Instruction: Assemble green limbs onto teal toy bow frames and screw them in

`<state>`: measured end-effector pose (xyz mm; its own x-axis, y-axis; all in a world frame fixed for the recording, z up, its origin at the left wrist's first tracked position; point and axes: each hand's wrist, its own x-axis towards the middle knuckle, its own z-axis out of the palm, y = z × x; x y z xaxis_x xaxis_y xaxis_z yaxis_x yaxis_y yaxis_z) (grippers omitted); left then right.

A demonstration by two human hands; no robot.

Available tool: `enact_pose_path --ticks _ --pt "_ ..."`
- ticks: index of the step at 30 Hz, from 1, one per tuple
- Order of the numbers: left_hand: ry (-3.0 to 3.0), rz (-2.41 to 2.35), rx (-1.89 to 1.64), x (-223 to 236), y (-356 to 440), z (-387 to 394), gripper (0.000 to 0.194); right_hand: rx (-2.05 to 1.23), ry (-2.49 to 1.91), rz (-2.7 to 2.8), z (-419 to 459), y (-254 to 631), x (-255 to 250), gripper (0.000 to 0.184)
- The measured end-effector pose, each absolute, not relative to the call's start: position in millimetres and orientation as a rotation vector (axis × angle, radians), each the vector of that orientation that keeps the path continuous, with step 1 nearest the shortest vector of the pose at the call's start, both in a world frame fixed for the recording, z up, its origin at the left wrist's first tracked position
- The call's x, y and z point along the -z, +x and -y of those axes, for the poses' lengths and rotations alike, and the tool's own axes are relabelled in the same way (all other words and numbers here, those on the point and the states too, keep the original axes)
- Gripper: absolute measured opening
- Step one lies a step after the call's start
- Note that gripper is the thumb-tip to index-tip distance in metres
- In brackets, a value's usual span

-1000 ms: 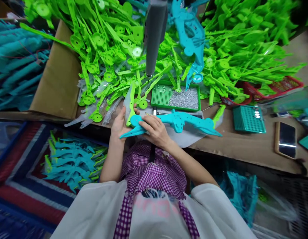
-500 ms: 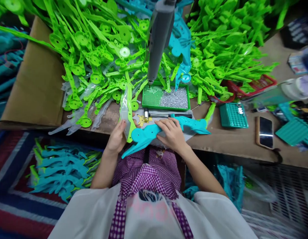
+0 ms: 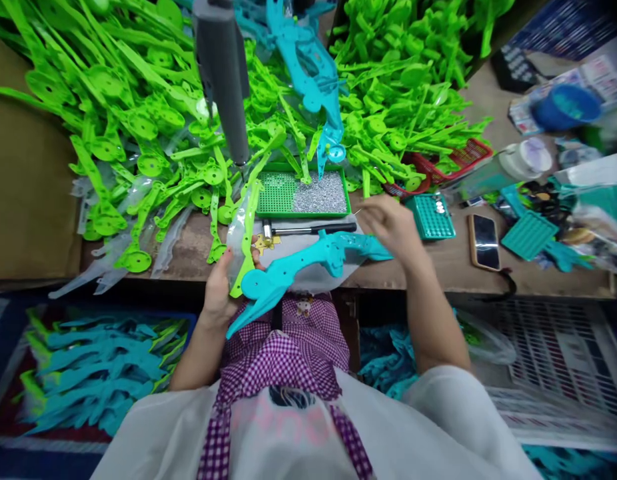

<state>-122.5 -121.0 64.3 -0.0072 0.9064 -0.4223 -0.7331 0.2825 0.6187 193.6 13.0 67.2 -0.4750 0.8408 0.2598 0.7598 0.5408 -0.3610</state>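
My left hand (image 3: 217, 285) is closed on a green plastic piece in a clear sleeve (image 3: 242, 235) and on the round end of a long teal plastic part (image 3: 308, 261) that lies across the table edge. My right hand (image 3: 391, 223) hovers over the right end of that teal part, near a small teal tray (image 3: 431, 217); it is smeared by motion and its fingers do not show clearly. A green tray of small silvery screws (image 3: 302, 193) sits just behind, with a screwdriver (image 3: 308, 229) in front of it.
A big heap of green plastic parts (image 3: 153, 113) covers the back of the table (image 3: 198, 247). A grey hanging tool (image 3: 223, 73) and a teal part (image 3: 308, 60) hang above. A phone (image 3: 483, 241), red basket (image 3: 458, 160) and clutter lie at right. Teal parts (image 3: 103, 363) are stacked on the floor.
My right hand has left the teal part and moved right toward the small teal tray. The view has swung to the right; the left hand keeps its hold.
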Motion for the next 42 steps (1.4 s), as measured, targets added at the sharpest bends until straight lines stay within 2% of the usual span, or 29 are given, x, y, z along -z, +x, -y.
enact_pose_path --ticks 3,8,14,15,19,23,25,29,33,42 --pt "0.2 -0.836 -1.308 -67.0 -123.5 118.3 0.05 -0.19 -1.688 2.542 -60.3 230.5 -55.9 0.033" --pt "0.143 -0.829 -1.365 -69.7 -115.4 121.2 0.046 -0.018 -1.717 2.899 -85.8 247.3 -30.9 0.037" --pt "0.06 -0.727 -1.313 -70.8 -108.3 124.8 0.041 -0.092 -1.397 3.057 -106.6 257.5 -27.2 0.004" --pt "0.042 -0.701 -1.303 -70.9 -108.2 124.9 0.041 -0.063 -1.356 3.055 -107.5 259.9 -29.6 0.004" --pt "-0.022 -0.594 -1.315 -69.9 -107.3 123.6 0.04 0.111 -1.4 2.958 -86.3 258.9 -57.3 0.009" --pt "-0.068 -0.532 -1.315 -65.0 -103.9 121.4 0.042 0.26 -1.438 2.663 -26.3 213.0 -116.9 0.008" --pt "-0.059 -0.519 -1.304 -61.7 -100.8 121.0 0.041 0.148 -1.113 2.674 9.7 172.4 -151.4 0.009" --pt "-0.036 -0.499 -1.32 -56.1 -93.7 121.4 0.04 -0.28 -0.434 3.04 58.9 92.9 -199.8 0.009" --pt "-0.065 -0.48 -1.335 -53.4 -90.8 120.8 0.042 -0.138 -0.258 3.3 70.3 54.3 -207.3 0.026" --pt "-0.052 -0.484 -1.342 -54.5 -87.4 123.4 0.04 -0.169 -0.562 3.292 111.4 17.4 -208.3 0.03"
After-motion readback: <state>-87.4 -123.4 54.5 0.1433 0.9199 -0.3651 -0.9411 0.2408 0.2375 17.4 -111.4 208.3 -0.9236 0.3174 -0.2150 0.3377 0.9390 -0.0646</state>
